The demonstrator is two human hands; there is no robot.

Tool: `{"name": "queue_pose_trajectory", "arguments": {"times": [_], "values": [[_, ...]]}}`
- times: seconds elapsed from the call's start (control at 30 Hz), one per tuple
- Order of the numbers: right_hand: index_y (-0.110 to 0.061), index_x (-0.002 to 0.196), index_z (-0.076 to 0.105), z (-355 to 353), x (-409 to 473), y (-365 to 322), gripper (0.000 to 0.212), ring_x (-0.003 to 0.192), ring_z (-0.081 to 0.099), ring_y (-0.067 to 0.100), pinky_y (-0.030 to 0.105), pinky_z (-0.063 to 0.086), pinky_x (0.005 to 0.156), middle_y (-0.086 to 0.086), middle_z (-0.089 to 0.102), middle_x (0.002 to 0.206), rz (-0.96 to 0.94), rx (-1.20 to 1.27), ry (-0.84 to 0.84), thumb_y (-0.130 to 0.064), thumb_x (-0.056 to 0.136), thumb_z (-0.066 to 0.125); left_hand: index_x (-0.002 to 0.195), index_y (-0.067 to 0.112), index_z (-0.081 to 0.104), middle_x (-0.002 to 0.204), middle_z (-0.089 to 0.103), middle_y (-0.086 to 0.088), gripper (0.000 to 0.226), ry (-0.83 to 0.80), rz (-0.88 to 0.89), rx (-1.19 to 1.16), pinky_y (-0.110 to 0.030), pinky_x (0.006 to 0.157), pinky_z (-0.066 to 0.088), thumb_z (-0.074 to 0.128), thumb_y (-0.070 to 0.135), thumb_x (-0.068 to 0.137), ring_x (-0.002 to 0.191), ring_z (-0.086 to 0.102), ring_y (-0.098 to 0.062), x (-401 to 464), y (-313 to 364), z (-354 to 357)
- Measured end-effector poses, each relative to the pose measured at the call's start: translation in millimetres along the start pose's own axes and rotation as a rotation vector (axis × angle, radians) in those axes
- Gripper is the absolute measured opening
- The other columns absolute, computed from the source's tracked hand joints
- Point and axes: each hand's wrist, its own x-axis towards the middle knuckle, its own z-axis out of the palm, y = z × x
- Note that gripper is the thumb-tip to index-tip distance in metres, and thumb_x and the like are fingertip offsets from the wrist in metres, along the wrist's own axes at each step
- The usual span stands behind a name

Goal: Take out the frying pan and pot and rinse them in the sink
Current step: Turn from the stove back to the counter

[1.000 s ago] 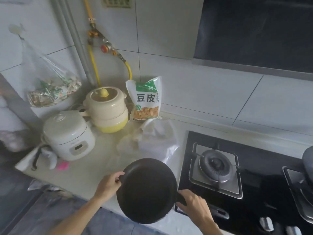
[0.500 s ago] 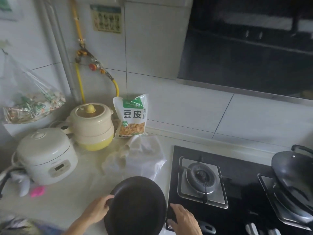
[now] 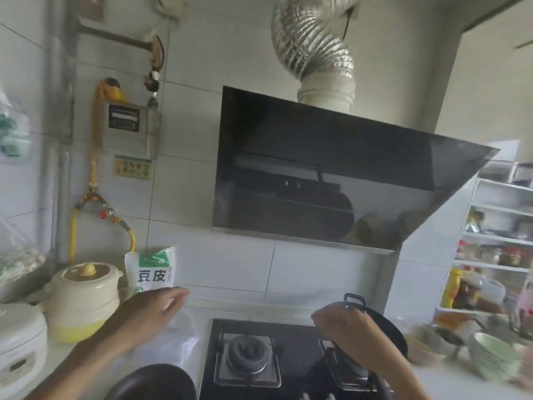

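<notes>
Over the counter [image 3: 72, 353], left hand [image 3: 150, 310] hovers, fingers loose and empty; right hand [image 3: 346, 327] grips the wok [image 3: 386, 327].

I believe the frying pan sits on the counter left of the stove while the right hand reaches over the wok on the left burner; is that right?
Not quite. In the head view the right hand reaches over the wok on the right burner, not the left; the left burner is bare. The rest holds: the frying pan sits on the counter left of the stove.
</notes>
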Motion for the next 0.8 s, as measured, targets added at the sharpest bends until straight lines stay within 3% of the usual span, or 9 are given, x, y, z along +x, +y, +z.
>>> {"name": "queue_pose_trajectory", "arguments": {"times": [0.13,0.27,0.37,0.53,0.8], "values": [[-0.057,0.089,0.057,-73.4,-29.1,-44.0,0.006,0.084,0.055,-0.010,0.016,0.043,0.081,-0.041,0.053,0.090,-0.031,-0.190,0.306,-0.052,0.086,0.055,0.128,0.036,0.051,0.127,0.059,0.018,0.037,0.236,0.147,0.042,-0.012,0.076,0.042,0.033,0.044,0.097,0.111,0.060,-0.005,-5.8,70.5,-69.6],[-0.044,0.111,0.062,-111.8,-61.1,-74.6,0.028,0.089,0.058,0.004,0.027,0.047,0.083,-0.029,0.059,0.112,-0.027,-0.326,0.569,-0.053,0.087,0.052,0.136,0.035,0.042,0.142,0.047,0.017,0.043,0.260,0.203,0.075,-0.027,0.099,0.041,0.027,0.047,0.097,0.126,0.049,-0.008,-14.0,114.3,-104.1],[-0.043,0.116,0.059,-128.1,-75.2,-79.0,0.033,0.086,0.053,0.004,0.026,0.046,0.085,-0.020,0.060,0.124,0.075,-0.300,0.553,-0.055,0.087,0.050,0.138,0.035,0.039,0.145,0.043,0.015,0.045,0.201,0.180,0.024,-0.030,0.103,0.038,0.023,0.047,0.098,0.131,0.045,-0.010,-15.2,133.4,-117.4],[-0.038,0.123,0.056,-130.3,-93.3,-79.5,0.039,0.116,0.058,0.015,0.035,0.046,0.097,-0.014,0.058,0.132,0.177,-0.361,0.517,-0.054,0.087,0.052,0.140,0.033,0.036,0.148,0.039,0.010,0.046,0.125,0.143,-0.010,-0.035,0.104,0.037,0.022,0.048,0.098,0.133,0.043,-0.017,-13.8,144.1,-122.1],[-0.037,0.129,0.054,-130.5,-120.3,-78.7,0.044,0.109,0.061,0.014,0.032,0.047,0.085,-0.015,0.056,0.134,0.330,-0.414,0.564,-0.053,0.088,0.054,0.140,0.033,0.037,0.150,0.037,0.013,0.049,0.041,0.230,-0.065,-0.036,0.107,0.034,0.023,0.052,0.096,0.135,0.039,-0.015,-1.5,159.6,-91.1]]}}
